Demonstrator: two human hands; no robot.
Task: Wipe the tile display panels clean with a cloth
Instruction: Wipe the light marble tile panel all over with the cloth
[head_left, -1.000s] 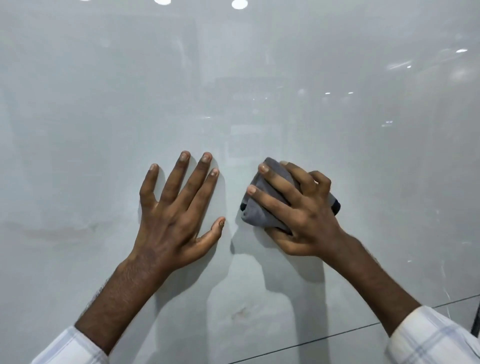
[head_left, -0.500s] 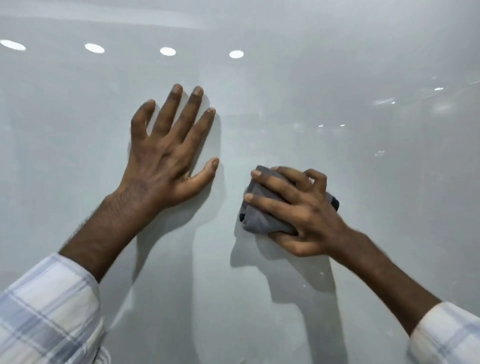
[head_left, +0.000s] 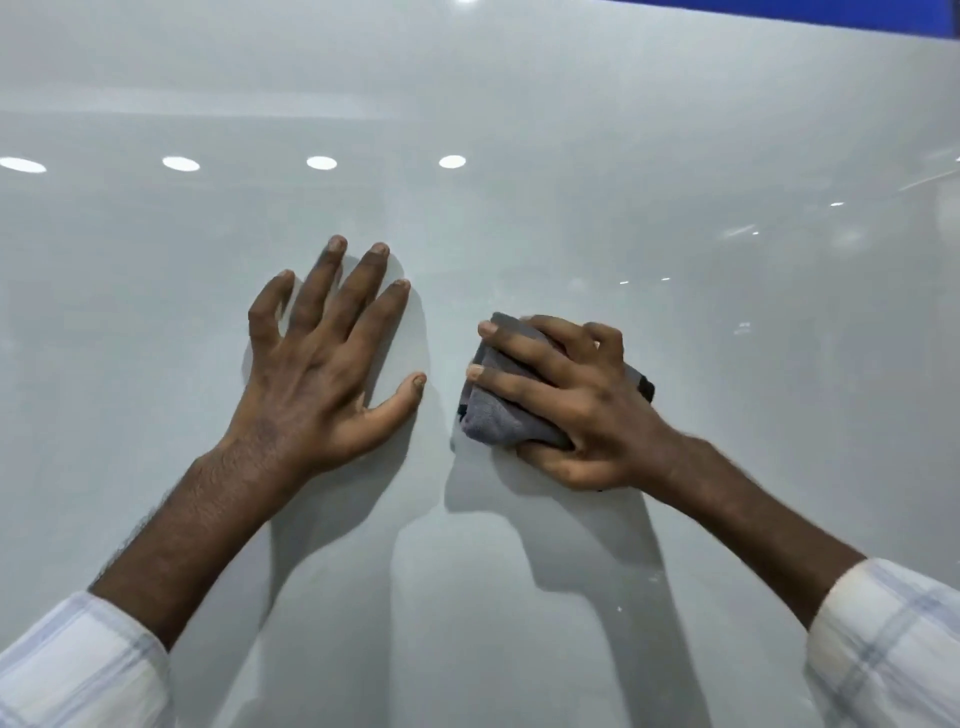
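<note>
Right hand (head_left: 566, 405) grips the folded grey cloth (head_left: 493, 421), fingers curled over it, and presses it on the glossy tile panel (head_left: 675, 156); left hand (head_left: 322, 374) lies flat on the panel just beside, fingers spread, holding nothing; I see a blue strip (head_left: 857, 10) at the upper right corner.

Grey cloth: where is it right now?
Head view, right of centre: the grey cloth is bunched in the right hand against the tile panel, right of the flat left hand.
</note>
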